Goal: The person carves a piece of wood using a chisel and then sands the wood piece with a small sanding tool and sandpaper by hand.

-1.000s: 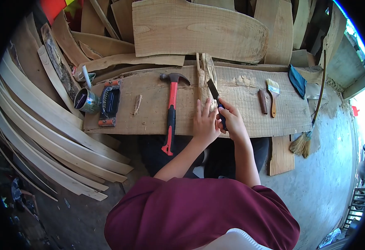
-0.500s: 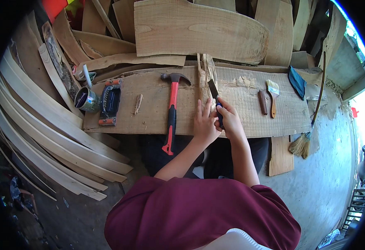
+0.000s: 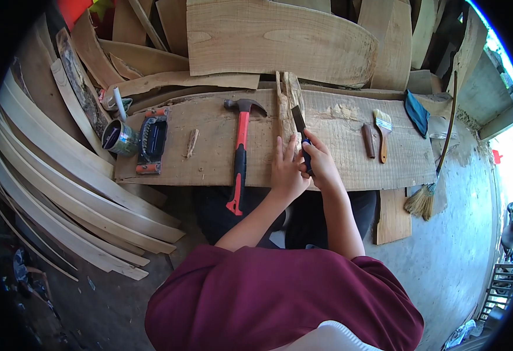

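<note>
My right hand (image 3: 321, 161) is wrapped around the dark blue handle of a chisel (image 3: 298, 120), its flat dark blade pointing up and slightly left. The blade lies over a rough, splintered piece of wood (image 3: 292, 93) set crosswise on the wide plank (image 3: 209, 137). On the near end of that piece rests my left hand (image 3: 290, 172), with its fingers stretched forward and its thumb side close against my right hand. To the left lies a claw hammer (image 3: 241, 146) with a red and black handle. The palm sides of both hands are hidden.
Left on the plank are a tin (image 3: 126, 140), a black sanding block (image 3: 153, 140) and a wood chip (image 3: 193, 143). Rightward lie a brown wooden handle (image 3: 368, 141), a paintbrush (image 3: 383, 134) and a blue cloth (image 3: 417, 114). Curved wooden strips (image 3: 81, 169) stand at left, a broom (image 3: 422, 202) at right.
The view has shifted slightly, so the plank and tools sit a little higher. Both hands keep nearly the same pose, and the chisel stays over the splintered wood.
</note>
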